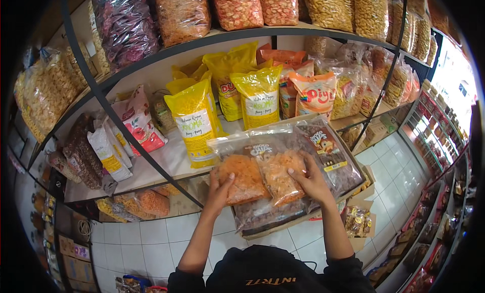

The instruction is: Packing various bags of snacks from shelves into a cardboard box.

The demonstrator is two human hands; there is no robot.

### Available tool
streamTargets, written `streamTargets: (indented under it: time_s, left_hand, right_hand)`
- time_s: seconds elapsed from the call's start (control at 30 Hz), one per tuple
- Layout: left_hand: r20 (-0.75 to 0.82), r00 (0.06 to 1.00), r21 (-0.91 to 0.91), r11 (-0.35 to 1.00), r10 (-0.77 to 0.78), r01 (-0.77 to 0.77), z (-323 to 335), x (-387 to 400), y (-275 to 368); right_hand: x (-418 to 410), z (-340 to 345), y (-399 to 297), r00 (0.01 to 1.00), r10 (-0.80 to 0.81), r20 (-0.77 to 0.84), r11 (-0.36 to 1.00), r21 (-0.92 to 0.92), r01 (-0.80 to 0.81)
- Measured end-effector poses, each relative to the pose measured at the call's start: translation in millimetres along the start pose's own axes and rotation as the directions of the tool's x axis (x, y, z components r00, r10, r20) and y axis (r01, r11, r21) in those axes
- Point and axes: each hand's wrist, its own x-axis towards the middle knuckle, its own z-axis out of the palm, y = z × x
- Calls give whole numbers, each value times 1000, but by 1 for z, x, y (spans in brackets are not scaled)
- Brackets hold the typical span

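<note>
Two clear plastic bags of orange shredded snack lie side by side over an open cardboard box. My left hand (pixel 218 189) grips the edge of the left bag (pixel 244 179), thumb on top. On the right bag (pixel 283 175), my right hand (pixel 312 177) holds the outer side, its thumb pressing the front. Beneath them, large flat packs of dark brown chocolate chip snack (pixel 329 156) fill the cardboard box (pixel 265 232), whose far side meets the shelf edge.
Yellow snack bags (pixel 193 122) and an orange-and-white bag (pixel 315 94) stand on the shelf ahead. Big clear sacks (pixel 238 9) line the shelf above. A black metal bar (pixel 129 134) crosses at the left. Another open box (pixel 358 221) sits on the tiled floor at right.
</note>
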Motion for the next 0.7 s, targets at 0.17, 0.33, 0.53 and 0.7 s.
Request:
streamTargets:
  time_s: [0.17,0.33,0.53,0.7]
  left_hand:
    - [29,996,174,981,79,-83,-4,9,-34]
    - [-8,955,632,742,296,-225,3,0,-29]
    - [205,924,660,651,323,-374,-5,12,-23]
    - [326,899,564,703,291,-432,0,15,-32]
  right_hand:
    - [22,16,16,994,39,100,980,-200,-18]
    - [18,25,22,999,-34,-40,683,-730,-6]
    - [12,46,-5,977,-205,68,691,-697,193]
    - [-3,57,3,987,-153,59,591,-795,139]
